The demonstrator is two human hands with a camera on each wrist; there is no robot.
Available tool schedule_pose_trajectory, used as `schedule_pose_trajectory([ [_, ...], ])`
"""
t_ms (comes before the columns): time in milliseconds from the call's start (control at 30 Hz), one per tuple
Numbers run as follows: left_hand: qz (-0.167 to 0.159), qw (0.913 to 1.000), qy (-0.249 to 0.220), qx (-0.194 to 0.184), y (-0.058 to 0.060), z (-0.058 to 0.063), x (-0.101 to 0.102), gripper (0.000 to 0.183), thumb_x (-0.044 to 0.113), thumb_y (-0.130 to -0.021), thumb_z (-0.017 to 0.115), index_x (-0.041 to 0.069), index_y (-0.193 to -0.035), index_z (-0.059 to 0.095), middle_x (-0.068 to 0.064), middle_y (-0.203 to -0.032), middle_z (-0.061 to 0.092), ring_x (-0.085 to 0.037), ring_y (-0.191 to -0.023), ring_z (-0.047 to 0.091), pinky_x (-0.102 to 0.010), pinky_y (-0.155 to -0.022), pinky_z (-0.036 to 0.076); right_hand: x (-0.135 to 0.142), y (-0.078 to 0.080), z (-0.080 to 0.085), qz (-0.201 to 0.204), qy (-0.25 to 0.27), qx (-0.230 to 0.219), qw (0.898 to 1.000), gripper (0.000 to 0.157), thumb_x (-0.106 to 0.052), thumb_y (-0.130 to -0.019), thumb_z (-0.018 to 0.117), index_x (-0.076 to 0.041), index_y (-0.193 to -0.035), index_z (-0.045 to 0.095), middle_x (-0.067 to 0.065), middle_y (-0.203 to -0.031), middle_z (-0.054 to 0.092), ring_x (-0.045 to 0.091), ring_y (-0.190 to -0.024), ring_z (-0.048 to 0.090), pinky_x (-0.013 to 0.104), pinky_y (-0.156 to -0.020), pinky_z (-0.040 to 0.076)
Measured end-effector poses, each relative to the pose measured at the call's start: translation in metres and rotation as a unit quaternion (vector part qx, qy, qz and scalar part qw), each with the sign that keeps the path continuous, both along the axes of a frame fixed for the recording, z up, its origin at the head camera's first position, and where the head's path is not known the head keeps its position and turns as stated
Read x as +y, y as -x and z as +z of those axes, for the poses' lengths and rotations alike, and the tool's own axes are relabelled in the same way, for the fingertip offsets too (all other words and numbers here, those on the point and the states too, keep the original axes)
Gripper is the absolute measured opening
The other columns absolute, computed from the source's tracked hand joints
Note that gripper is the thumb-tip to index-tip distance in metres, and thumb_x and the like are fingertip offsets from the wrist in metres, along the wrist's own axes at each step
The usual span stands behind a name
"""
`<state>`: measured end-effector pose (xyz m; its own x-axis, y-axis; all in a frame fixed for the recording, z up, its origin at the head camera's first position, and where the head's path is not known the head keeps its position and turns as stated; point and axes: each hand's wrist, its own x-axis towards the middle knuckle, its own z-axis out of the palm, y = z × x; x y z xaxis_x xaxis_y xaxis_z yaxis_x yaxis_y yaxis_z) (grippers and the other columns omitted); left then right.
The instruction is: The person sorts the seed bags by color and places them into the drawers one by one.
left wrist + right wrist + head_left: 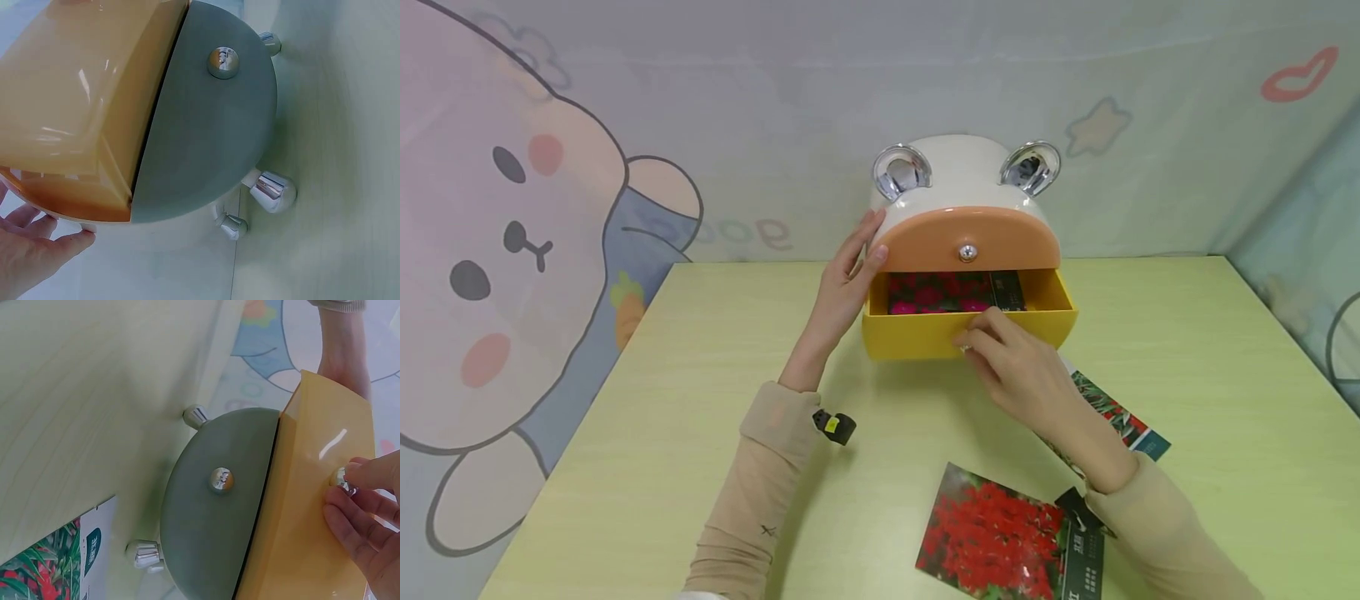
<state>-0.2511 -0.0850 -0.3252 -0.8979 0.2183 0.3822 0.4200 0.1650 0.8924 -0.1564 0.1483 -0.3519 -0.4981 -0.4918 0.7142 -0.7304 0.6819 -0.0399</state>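
A white storage box (958, 171) with two silver ears stands at the back of the table. Its yellow drawer (913, 335) sticks out below an orange front panel (925, 243). Inside the drawer lies a card with pink flowers (936, 292). My right hand (1022, 367) pinches the drawer's silver knob (344, 480) between thumb and fingers. On the box's left side rests my left hand (842, 287), fingers extended and thumb at the front edge. A rounded green front (209, 537) with its own knob shows under the drawer in the wrist views.
A red-flower card (992, 533) lies at the table's front. Another flower card (1120, 412) lies right of the box, partly covered by my right forearm. Silver feet (275, 192) support the box. A printed cloth backdrop (760, 125) hangs behind the table.
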Motion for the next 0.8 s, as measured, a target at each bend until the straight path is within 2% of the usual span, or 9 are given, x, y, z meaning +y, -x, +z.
schedule_pose_trajectory([
  [200, -0.003, 1.0, 0.001, -0.007, -0.017, 0.017, 0.003, 0.049, 0.02, -0.1, 0.051, 0.02, -0.148, 0.039, 0.002, -0.159, 0.028, -0.014, -0.149, 0.021, -0.049, -0.12, 0.024, -0.001, 0.009, -0.001, -0.01, 0.004, -0.016, 1.0, 0.015, -0.003, -0.082, 0.073, -0.009, -0.095, 0.068, 0.006, -0.095, 0.056, 0.015, -0.074, 0.057, 0.025, -0.055, 0.047],
  [267, -0.003, 1.0, 0.002, -0.008, -0.019, 0.019, 0.003, 0.049, 0.02, -0.1, 0.05, 0.02, -0.148, 0.038, 0.003, -0.159, 0.028, -0.014, -0.149, 0.021, -0.049, -0.12, 0.024, -0.001, 0.011, -0.001, -0.014, 0.005, -0.02, 1.0, 0.014, -0.003, -0.083, 0.072, -0.009, -0.095, 0.068, 0.006, -0.095, 0.055, 0.015, -0.074, 0.056, 0.025, -0.055, 0.047],
  [800, 0.001, 0.9999, 0.01, -0.013, -0.02, 0.019, 0.002, 0.049, 0.023, -0.101, 0.05, 0.022, -0.149, 0.038, 0.004, -0.16, 0.027, -0.015, -0.149, 0.021, -0.048, -0.12, 0.024, -0.005, 0.029, -0.002, -0.023, 0.024, -0.019, 0.999, 0.011, -0.002, -0.083, 0.071, -0.006, -0.093, 0.069, 0.008, -0.09, 0.054, 0.017, -0.069, 0.051, 0.025, -0.05, 0.04],
])
